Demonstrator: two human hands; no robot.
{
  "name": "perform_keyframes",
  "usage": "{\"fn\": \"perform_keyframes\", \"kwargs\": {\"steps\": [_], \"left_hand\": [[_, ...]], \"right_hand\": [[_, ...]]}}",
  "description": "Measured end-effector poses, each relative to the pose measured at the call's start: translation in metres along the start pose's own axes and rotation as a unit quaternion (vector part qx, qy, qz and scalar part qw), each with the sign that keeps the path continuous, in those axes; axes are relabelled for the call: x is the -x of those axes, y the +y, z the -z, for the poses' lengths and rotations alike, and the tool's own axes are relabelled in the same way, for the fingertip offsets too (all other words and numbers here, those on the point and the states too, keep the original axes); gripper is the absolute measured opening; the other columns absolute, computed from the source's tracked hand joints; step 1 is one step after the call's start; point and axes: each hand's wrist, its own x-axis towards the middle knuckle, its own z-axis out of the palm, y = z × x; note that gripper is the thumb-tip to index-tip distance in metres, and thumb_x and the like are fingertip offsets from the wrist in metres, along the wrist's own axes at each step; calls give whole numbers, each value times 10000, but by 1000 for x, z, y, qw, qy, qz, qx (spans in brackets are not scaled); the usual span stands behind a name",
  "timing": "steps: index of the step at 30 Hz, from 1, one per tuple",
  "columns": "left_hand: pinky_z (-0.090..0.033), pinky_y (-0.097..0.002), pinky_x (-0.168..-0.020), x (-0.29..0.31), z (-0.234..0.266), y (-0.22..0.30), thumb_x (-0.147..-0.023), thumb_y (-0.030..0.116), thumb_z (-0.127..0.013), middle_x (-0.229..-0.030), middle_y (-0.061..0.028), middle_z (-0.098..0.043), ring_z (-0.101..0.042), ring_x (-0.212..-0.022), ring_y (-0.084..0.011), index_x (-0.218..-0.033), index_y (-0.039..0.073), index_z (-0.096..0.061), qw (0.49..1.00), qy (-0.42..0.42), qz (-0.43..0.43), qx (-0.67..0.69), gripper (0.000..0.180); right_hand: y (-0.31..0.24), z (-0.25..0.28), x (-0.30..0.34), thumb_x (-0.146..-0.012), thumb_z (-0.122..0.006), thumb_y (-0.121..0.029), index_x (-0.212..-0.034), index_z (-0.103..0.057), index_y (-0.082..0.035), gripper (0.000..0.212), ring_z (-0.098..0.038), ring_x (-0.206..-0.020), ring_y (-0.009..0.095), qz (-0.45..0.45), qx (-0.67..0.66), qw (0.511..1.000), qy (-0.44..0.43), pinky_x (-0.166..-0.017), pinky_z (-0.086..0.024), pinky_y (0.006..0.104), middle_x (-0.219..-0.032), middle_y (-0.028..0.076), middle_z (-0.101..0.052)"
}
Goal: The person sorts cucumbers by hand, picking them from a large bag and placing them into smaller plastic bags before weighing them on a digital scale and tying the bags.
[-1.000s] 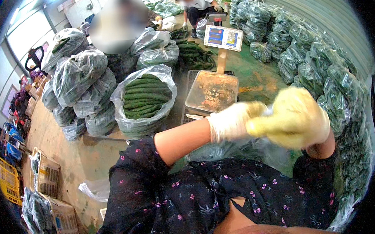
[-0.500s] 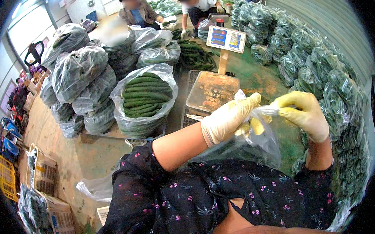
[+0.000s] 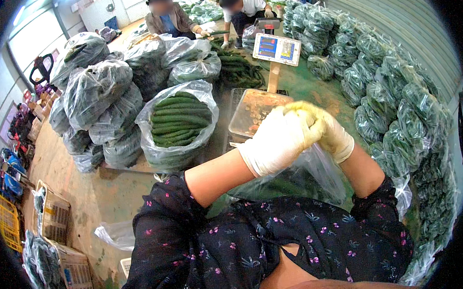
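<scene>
My left hand [image 3: 278, 142], in a pale work glove, is closed and pressed against my right hand [image 3: 331, 134], which wears a yellowish glove and is closed too. Below them hangs a clear plastic bag [image 3: 322, 174] with dark green contents, its gathered neck inside my fingers. The exact grip on the neck is hidden by the gloves. Just beyond my hands stands a platform scale with a worn, stained plate [image 3: 250, 104] and a display head [image 3: 276, 49] on a post. To the left sits an open clear bag of cucumbers [image 3: 182, 118], laid in rows.
Filled bags [image 3: 98, 94] are stacked at the left, and a long wall of bagged produce [image 3: 391, 99] runs along the right. Loose cucumbers [image 3: 238, 71] lie behind the scale, near two crouching people [image 3: 170, 22]. Crates [image 3: 73, 268] stand at lower left.
My right hand has moved left and closed up against my left hand; the strand of plastic stretched between them no longer shows. A person at the back now holds a cucumber.
</scene>
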Motion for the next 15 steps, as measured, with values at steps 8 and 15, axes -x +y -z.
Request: {"fn": "perform_keyframes", "kwargs": {"steps": [8, 15], "left_hand": [[-417, -354, -577, 6, 7, -4, -704, 209, -625, -743, -14, -477, -495, -673, -224, -765, 158, -593, 978, 74, -44, -191, 86], [-424, -409, -467, 43, 11, -17, -823, 368, -595, -612, -105, -540, -547, -517, -295, -651, 108, -610, 990, -134, 16, 29, 313]], "right_hand": [[-71, -28, -20, -879, -574, -173, -1068, -628, -27, 245, -653, -876, 211, 246, 590, 766, 67, -786, -497, 299, -1001, 120, -669], [-24, 9, 12, -868, -607, -160, -1021, -649, -42, 198, -659, -839, 203, 146, 522, 829, 139, -752, -505, 284, -952, 101, -681]]}}
